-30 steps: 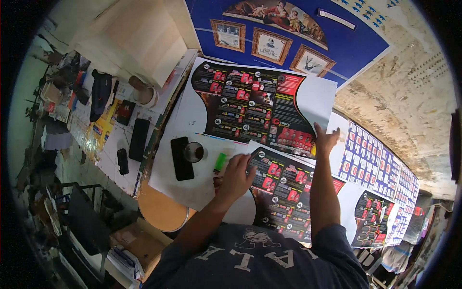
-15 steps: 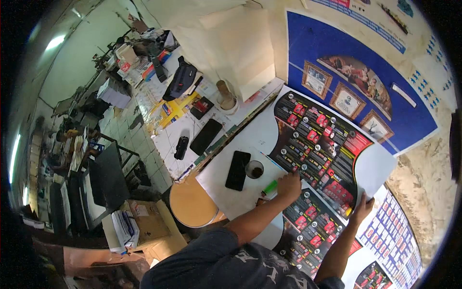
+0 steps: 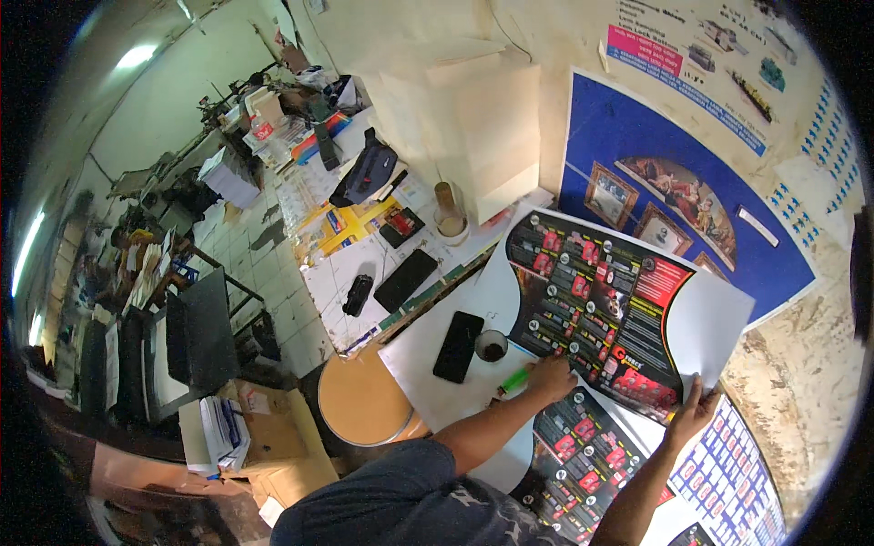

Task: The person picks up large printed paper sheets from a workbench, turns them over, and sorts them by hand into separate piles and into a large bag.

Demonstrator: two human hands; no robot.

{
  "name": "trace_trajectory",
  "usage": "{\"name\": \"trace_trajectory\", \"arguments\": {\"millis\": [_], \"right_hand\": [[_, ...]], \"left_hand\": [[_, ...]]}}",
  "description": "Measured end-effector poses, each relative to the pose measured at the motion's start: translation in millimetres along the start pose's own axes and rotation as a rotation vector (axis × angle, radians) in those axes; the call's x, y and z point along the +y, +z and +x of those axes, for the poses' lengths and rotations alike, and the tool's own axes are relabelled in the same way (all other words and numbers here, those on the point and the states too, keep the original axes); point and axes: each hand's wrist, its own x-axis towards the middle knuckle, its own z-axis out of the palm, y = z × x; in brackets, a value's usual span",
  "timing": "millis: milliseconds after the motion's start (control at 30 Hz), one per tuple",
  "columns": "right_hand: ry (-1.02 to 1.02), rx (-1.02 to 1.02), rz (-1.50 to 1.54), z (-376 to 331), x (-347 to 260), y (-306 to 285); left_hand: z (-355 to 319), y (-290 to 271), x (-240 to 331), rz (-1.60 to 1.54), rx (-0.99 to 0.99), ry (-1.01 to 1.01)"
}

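- Head view, looking down from above on a person leaning over a table (image 3: 428, 382) covered with large printed sheets.
- A dark poster (image 3: 601, 309) with red and white panels lies on a wider white sheet near the middle right of the picture.
- Left hand (image 3: 551, 378) rests on the poster's near edge, fingers curled around a green marker (image 3: 513, 382); the marker's tip points away from the poster, toward the person's left.
- Right hand (image 3: 694, 409) lies at the poster's near right corner, fingers spread flat and pressing the paper down.
- Both bare forearms rise from the lower edge; the person wears a dark grey shirt.
- A second dark poster (image 3: 583, 464) lies beneath the first, between the two arms.
- A black phone (image 3: 458, 346) lies face down on the white sheet, just left of the marker.
- A small dark cup (image 3: 492, 346) stands just beside the phone, touching the poster's left edge.
- A round wooden stool (image 3: 364, 400) stands under the table's near left edge.
- Farther left, a white tiled counter (image 3: 328, 282) holds another phone, a black tablet, a black bag (image 3: 369, 173) and a glass of tan drink (image 3: 448, 214).
- A blue poster (image 3: 674, 191) with framed pictures lies beyond the dark one.
- Cardboard boxes and stacked paper sit on the floor at lower left.
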Motion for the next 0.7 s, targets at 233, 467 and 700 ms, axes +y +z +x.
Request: {"name": "trace_trajectory", "arguments": {"millis": [233, 467, 700], "right_hand": [[0.161, 0.095, -0.022, -14, 69, -50], [0.296, 0.074, -0.587, -26, 155, -111], [-0.280, -0.477, -0.756, -79, 101, 8]], "left_hand": [[-16, -3, -5, -0.038, 0.067, 0.049], [-3, 24, -19, -0.118, 0.135, 0.118], [22, 36, -50, -0.144, 0.083, 0.031]]}}
